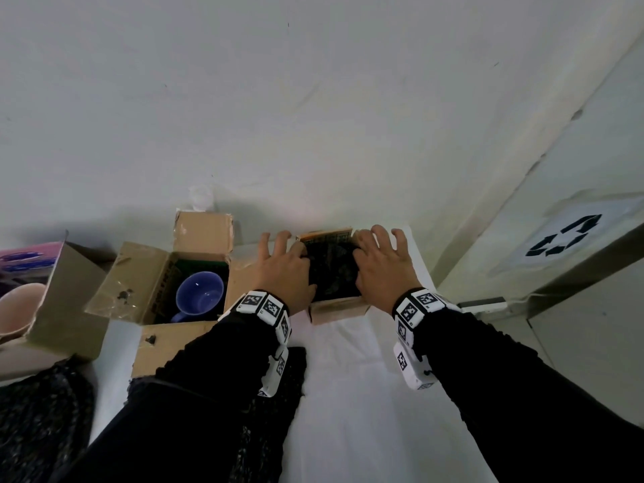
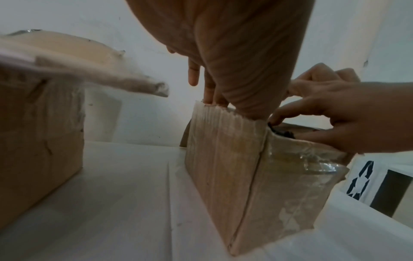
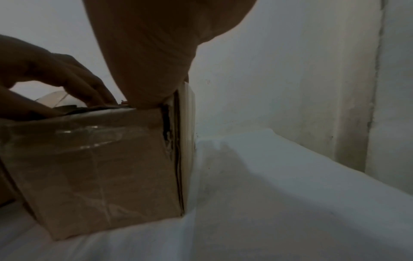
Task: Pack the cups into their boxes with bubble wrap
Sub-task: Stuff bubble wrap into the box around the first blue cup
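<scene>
A small cardboard box [image 1: 339, 310] stands on the white table against the wall, stuffed with dark bubble wrap [image 1: 334, 273]. No cup shows inside it. My left hand [image 1: 282, 270] lies over the box's left side, fingers spread, thumb pushed down onto the wrap. My right hand [image 1: 380, 266] mirrors it on the right side. In the left wrist view my left fingers [image 2: 210, 91] reach down outside the box's wall [image 2: 223, 159], and a bit of wrap [image 2: 282, 133] peeks out under the right hand [image 2: 346, 114]. The right wrist view shows the same box [image 3: 93, 167], taped.
Left of it an open box [image 1: 139, 280] holds a blue cup [image 1: 199, 294]. Further left another box [image 1: 69, 308] holds a pink cup [image 1: 19, 306]. Loose dark bubble wrap [image 1: 38, 423] lies at the table's near left. A cabinet with a recycling sign [image 1: 564, 238] stands to the right.
</scene>
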